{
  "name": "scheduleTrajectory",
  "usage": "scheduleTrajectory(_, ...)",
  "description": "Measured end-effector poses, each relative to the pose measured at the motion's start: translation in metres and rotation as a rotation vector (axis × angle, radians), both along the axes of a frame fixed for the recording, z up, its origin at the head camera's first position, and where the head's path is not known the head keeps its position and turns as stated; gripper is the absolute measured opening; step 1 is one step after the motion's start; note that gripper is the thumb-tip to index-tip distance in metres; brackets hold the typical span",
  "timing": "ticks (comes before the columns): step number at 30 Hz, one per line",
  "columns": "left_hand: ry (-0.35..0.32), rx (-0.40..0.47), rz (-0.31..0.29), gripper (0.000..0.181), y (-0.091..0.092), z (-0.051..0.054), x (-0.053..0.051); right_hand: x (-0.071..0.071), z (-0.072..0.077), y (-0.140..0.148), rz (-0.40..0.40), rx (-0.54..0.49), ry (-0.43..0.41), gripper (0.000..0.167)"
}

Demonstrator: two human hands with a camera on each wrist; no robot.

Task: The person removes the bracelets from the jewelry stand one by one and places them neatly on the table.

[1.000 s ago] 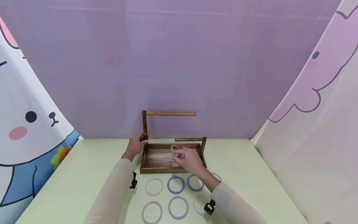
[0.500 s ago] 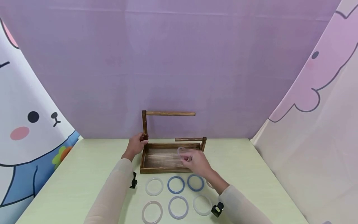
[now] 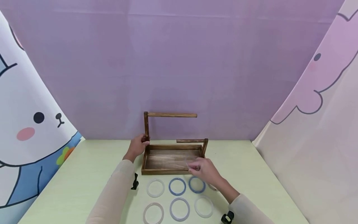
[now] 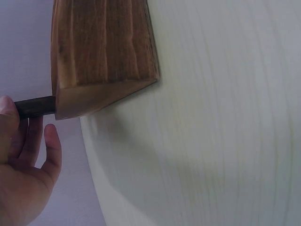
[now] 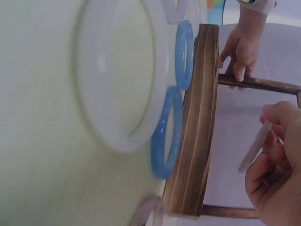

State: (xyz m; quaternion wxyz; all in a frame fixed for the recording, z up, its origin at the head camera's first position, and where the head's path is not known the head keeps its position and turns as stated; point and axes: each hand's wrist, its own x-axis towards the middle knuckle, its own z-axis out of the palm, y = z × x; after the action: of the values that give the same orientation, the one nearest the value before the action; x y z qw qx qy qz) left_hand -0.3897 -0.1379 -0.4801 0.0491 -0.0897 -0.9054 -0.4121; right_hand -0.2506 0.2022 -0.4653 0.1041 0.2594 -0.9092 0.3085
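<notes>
My left hand [image 3: 137,146] grips the tall left post [image 3: 146,124] of a dark wooden stand, low down near its tray [image 3: 165,171]. In the left wrist view, the fingers wrap the dark post [image 4: 35,107] beside the tray's end. My right hand [image 3: 206,170] pinches a pale translucent bangle between thumb and fingers, over the tray's front right corner. The right wrist view shows this bangle [image 5: 255,147] nearly edge-on. Both wooden bars of the stand, the long upper bar [image 3: 172,115] and the short lower bar [image 3: 190,141], carry nothing.
Several bangles lie in two rows before the tray, among them a blue bangle [image 3: 177,195], a white bangle [image 3: 204,217] and a lavender bangle [image 3: 171,209]. Another bangle is partly hidden under my right wrist. A purple cloth [image 3: 179,68] hangs behind the table.
My right hand has drawn back toward me and to the right with the pale bangle, away from the short lower bar. The left hand keeps its grip on the post.
</notes>
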Motion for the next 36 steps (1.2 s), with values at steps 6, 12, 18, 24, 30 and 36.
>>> scheduleTrajectory(6,-0.014,-0.005,0.003,0.032,0.0,0.0,0.0,0.006,-0.005,0.015,-0.004,0.001,-0.003,0.021)
scheduleTrajectory(12,-0.021,-0.025,0.008,0.033,-0.001,0.0,0.0,0.008,-0.008,0.023,0.056,0.013,0.045,0.021)
scheduleTrajectory(18,-0.019,-0.016,0.006,0.034,0.0,0.004,0.002,0.013,-0.008,0.033,0.09,0.044,0.032,0.019)
scheduleTrajectory(24,0.024,-0.017,-0.006,0.03,0.0,0.0,0.001,0.019,-0.011,0.045,0.091,0.054,-0.028,0.019)
scheduleTrajectory(30,0.004,-0.006,-0.006,0.03,-0.001,-0.002,-0.001,0.022,-0.015,0.054,0.138,0.054,-0.037,0.019)
scheduleTrajectory(36,-0.003,-0.009,0.0,0.031,-0.001,-0.001,-0.002,0.028,-0.019,0.062,0.196,0.041,-0.019,0.017)
